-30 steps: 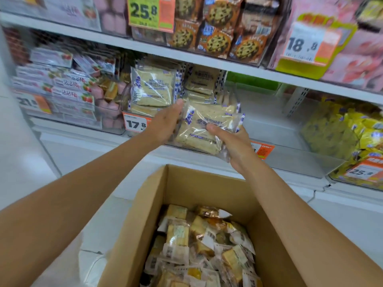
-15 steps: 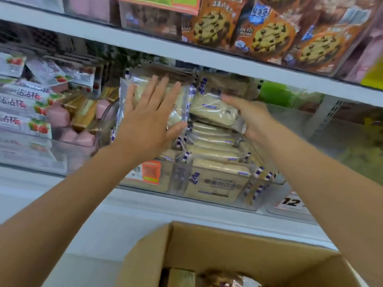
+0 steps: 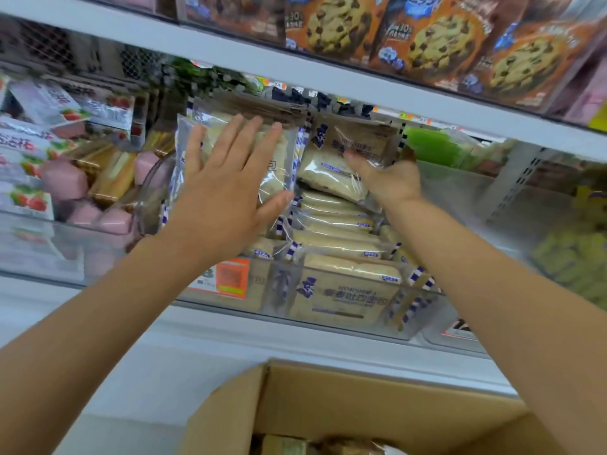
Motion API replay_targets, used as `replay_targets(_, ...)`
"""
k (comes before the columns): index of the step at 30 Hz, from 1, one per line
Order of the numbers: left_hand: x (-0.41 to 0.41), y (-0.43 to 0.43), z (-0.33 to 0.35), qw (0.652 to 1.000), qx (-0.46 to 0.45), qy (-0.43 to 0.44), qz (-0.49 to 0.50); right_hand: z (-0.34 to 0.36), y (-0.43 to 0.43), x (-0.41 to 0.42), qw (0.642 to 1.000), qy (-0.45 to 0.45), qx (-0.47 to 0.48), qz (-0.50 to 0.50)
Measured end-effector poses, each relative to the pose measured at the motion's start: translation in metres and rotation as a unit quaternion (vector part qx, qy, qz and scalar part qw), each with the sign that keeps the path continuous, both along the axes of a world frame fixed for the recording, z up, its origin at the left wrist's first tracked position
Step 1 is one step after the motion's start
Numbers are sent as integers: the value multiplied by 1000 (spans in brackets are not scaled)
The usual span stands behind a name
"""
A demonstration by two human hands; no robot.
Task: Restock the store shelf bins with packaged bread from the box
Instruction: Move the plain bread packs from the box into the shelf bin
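Nearest, down low, the open cardboard box (image 3: 328, 399) sits below the shelf. Above it, the clear bin (image 3: 279, 287) holds stacked bread packs (image 3: 335, 239). The left hand (image 3: 226, 192) lies flat against an upright bread pack (image 3: 279, 159) at the bin's left side, fingers straight and spread. The right hand (image 3: 391, 178) holds a second bread pack (image 3: 341, 149) atop the right-hand stack. Its fingers seem curled round the wrapper's edge, though the film blurs them. Farthest up, cookie packets (image 3: 443, 44) line the upper shelf (image 3: 328, 73).

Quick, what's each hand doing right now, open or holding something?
Left hand: open, fingers flat against the upright bread packet.
Right hand: gripping a second bread packet atop the stack.
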State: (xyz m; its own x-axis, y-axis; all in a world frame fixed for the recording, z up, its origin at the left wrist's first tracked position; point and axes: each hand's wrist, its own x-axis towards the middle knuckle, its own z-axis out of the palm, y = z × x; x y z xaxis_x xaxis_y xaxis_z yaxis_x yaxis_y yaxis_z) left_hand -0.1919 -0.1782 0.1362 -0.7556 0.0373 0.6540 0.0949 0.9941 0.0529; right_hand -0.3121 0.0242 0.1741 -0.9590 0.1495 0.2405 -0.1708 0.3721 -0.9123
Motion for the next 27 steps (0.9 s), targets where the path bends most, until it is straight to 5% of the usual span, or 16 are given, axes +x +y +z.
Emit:
replay_targets(4,0,1,0,1000,-6,4,8,5,-6,-1,998,50,24,17)
replay_targets(11,-1,1,0,1000,-4,4,10,10,11,10,990,-93,82,64)
replay_targets(17,0,1,0,1000,-5,2,10,8,15,8,996,3,80,41)
replay_targets(23,0,1,0,1000,-3,3,8,9,4,10,993,-82,54,66)
replay_targets(27,1,1,0,1000,1,3,3,5,2,11,990,-27,138,31)
